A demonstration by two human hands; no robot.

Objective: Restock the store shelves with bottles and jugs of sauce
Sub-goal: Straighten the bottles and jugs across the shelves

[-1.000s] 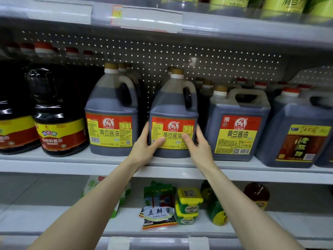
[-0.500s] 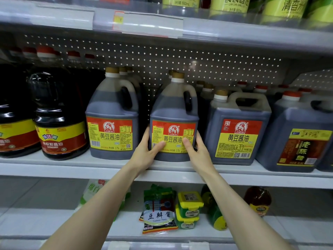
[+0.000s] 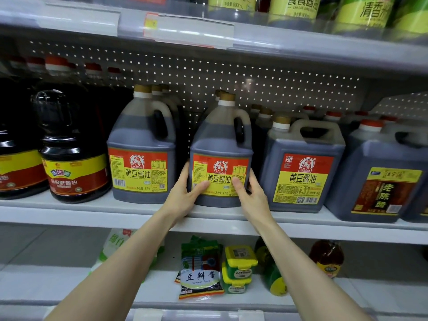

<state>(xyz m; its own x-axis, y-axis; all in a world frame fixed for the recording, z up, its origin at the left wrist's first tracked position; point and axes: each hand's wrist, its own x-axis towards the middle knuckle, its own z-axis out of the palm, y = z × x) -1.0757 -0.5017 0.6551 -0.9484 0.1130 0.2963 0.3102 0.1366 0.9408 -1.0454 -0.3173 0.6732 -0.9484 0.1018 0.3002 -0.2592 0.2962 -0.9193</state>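
Note:
A soy sauce jug point(image 3: 221, 140) with a gold cap and a red-and-yellow label stands upright on the middle shelf point(image 3: 139, 213), near its front edge. My left hand point(image 3: 184, 193) grips its lower left side, thumb across the label. My right hand point(image 3: 251, 193) grips the lower right side the same way. A matching jug point(image 3: 141, 149) stands to its left with a gap between them, and more of the same line up behind both.
A square soy sauce jug point(image 3: 303, 167) stands close on the right, then a vinegar jug point(image 3: 382, 184). Dark round sauce bottles point(image 3: 74, 156) fill the left. The lower shelf holds a soybean paste packet point(image 3: 200, 274) and green tubs point(image 3: 238, 267). Green-labelled bottles point(image 3: 294, 5) sit above.
Both hands have kept hold of the jug. The view has shifted slightly, so the shelf sits a little lower in the frame; the jug stays in its place.

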